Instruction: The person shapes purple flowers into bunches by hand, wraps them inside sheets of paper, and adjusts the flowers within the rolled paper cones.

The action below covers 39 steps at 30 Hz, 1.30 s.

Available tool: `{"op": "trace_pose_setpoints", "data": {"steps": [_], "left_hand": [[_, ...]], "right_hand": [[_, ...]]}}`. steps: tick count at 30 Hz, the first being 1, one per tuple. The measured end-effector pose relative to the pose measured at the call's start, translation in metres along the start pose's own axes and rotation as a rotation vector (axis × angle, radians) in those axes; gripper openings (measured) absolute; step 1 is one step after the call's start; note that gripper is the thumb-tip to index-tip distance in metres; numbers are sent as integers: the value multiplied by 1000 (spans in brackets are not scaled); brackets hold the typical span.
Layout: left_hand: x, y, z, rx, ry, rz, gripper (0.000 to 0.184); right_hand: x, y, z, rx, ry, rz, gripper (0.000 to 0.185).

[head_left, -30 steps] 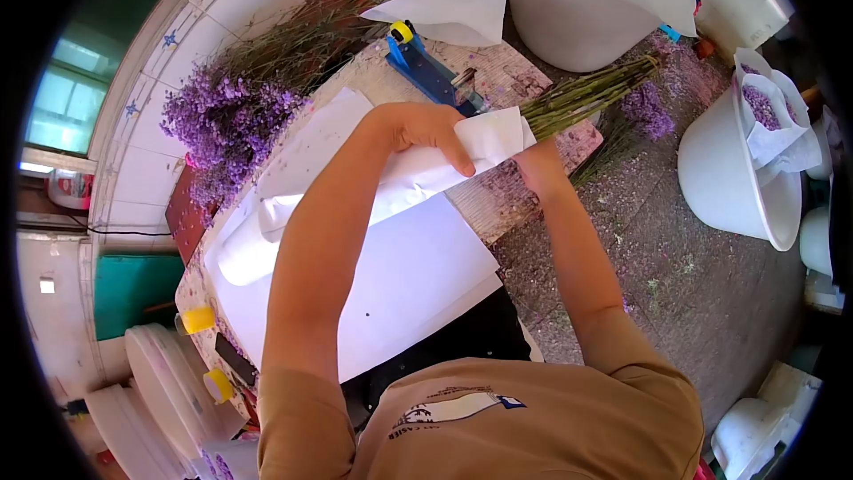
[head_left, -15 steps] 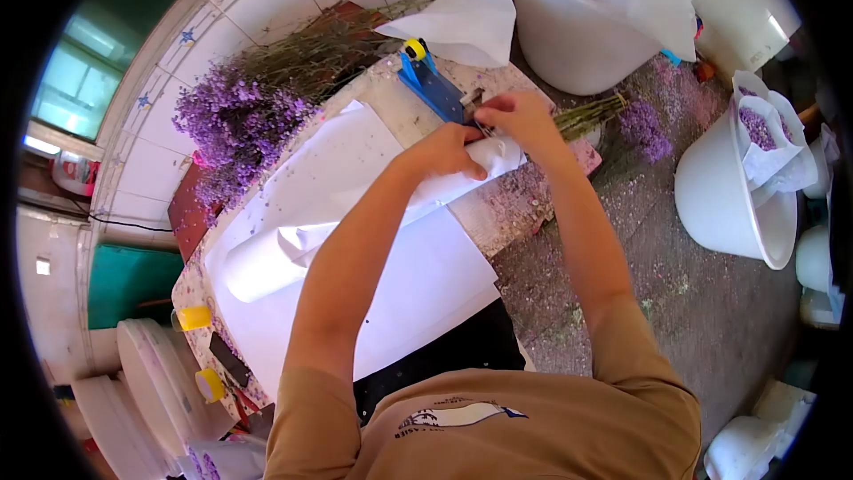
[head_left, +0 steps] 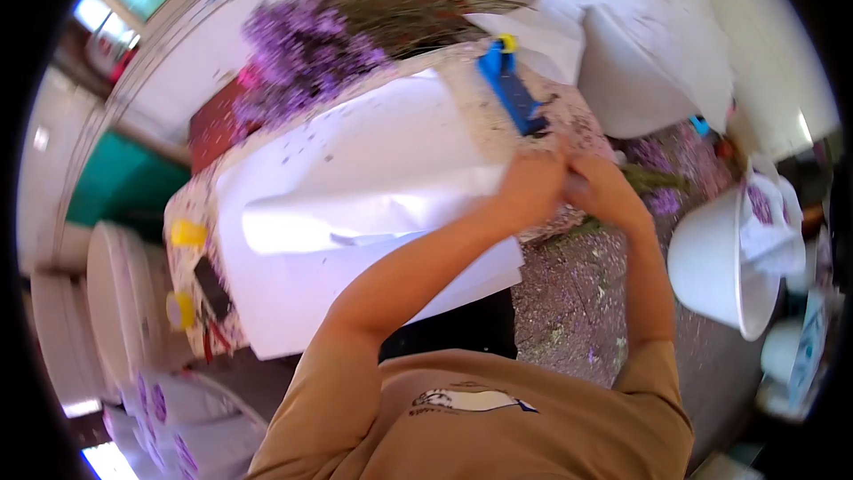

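Note:
A roll of white paper (head_left: 373,213) lies over flat white sheets (head_left: 302,293) on the table. At its right end my left hand (head_left: 533,185) has its fingers closed round the wrapped bundle. Close beside it, my right hand (head_left: 604,188) is also closed, its fingertips meeting the left hand; what they pinch is blurred. Green stems (head_left: 653,180) stick out to the right, behind my right hand. Just above the hands stands a blue tape dispenser (head_left: 511,89) with a yellow roll.
Purple flowers (head_left: 306,58) lie at the table's back left edge. A large white bucket (head_left: 635,71) with paper stands at the back right, another white bucket (head_left: 711,258) on the right. At left are a yellow tape roll (head_left: 180,310) and a dark phone-like object (head_left: 212,286).
Both hands have moved away from the tape dispenser to the right end of the paper roll. The view has turned, so the table and buckets sit differently in the picture.

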<state>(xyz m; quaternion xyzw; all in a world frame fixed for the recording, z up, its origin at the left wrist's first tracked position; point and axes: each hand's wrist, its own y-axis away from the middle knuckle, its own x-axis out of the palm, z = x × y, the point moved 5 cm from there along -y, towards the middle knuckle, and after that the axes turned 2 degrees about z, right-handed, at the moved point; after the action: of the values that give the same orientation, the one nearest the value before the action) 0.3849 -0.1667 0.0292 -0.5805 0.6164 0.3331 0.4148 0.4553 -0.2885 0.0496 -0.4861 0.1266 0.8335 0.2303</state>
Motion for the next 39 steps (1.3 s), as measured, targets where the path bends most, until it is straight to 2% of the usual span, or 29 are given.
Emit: {"op": "trace_pose_setpoints", "data": {"steps": [2, 4, 5, 6, 7, 8, 10, 11, 12, 14, 16, 18, 19, 20, 22, 24, 27, 29, 30, 31, 33, 34, 36, 37, 39], "left_hand": [[-3, 24, -17, 77, 51, -110, 96], [9, 44, -26, 131, 36, -226, 95], [13, 56, -27, 132, -26, -285, 96], [4, 74, -22, 84, -36, -314, 96], [-11, 97, -21, 144, 24, -359, 93], [-24, 120, -18, 215, 81, -402, 90], [-31, 172, 8, 166, 316, -337, 80], [-27, 200, 31, 103, 431, -277, 75], [-21, 227, 56, 47, 545, -214, 70], [-18, 279, 104, -261, 766, -126, 64], [-2, 319, 150, -572, 1137, -196, 71], [-3, 344, 183, -739, 1468, -402, 80], [-4, 351, 195, -793, 1612, -496, 93], [-7, 351, 201, -784, 1609, -509, 93], [-13, 353, 209, -680, 1810, -717, 98], [-14, 349, 207, -643, 1838, -696, 99], [-19, 335, 176, -587, 1900, -766, 103], [-28, 320, 129, -259, 1865, -758, 108], [-18, 311, 112, -273, 1820, -783, 111], [-7, 305, 93, -261, 1817, -684, 110], [5, 292, 49, -238, 1795, -408, 114], [21, 286, 34, -212, 1710, -427, 107], [13, 284, 16, -221, 1425, -180, 92], [13, 285, 5, -213, 1525, -183, 81], [19, 285, -4, -107, 1413, -112, 76]], "right_hand": [[0, 17, 32, -187, 275, -104, 46], [34, 18, 8, -127, 313, 108, 56], [35, 19, 19, -183, 316, 130, 56], [33, 19, 24, -65, 252, 240, 64], [34, 17, 29, 62, 197, 345, 72], [37, 11, 38, 22, 213, 356, 72], [46, 3, 48, 67, 153, 456, 87], [53, -8, 57, 127, 122, 475, 99], [63, -24, 64, 119, 127, 467, 99], [99, -64, 83, 32, -184, 602, 103], [131, -113, 125, -70, -381, 709, 104], [161, -153, 172, -166, -425, 750, 102], [178, -174, 184, -192, -421, 723, 103], [189, -187, 196, -218, -416, 698, 104], [192, -185, 222, -237, -471, 722, 106], [187, -171, 231, -237, -525, 751, 107], [151, -107, 228, -293, -319, 565, 115], [126, -53, 214, -270, -351, 486, 117], [115, -29, 203, -269, -382, 396, 119], [115, -5, 193, -215, -378, 386, 119], [114, 40, 182, -67, -685, 300, 124], [121, 61, 168, 48, -666, 213, 128], [125, 97, 148, 65, -461, 123, 129], [125, 113, 147, 94, -382, 77, 125], [124, 134, 151, 229, -467, 62, 123]]}}
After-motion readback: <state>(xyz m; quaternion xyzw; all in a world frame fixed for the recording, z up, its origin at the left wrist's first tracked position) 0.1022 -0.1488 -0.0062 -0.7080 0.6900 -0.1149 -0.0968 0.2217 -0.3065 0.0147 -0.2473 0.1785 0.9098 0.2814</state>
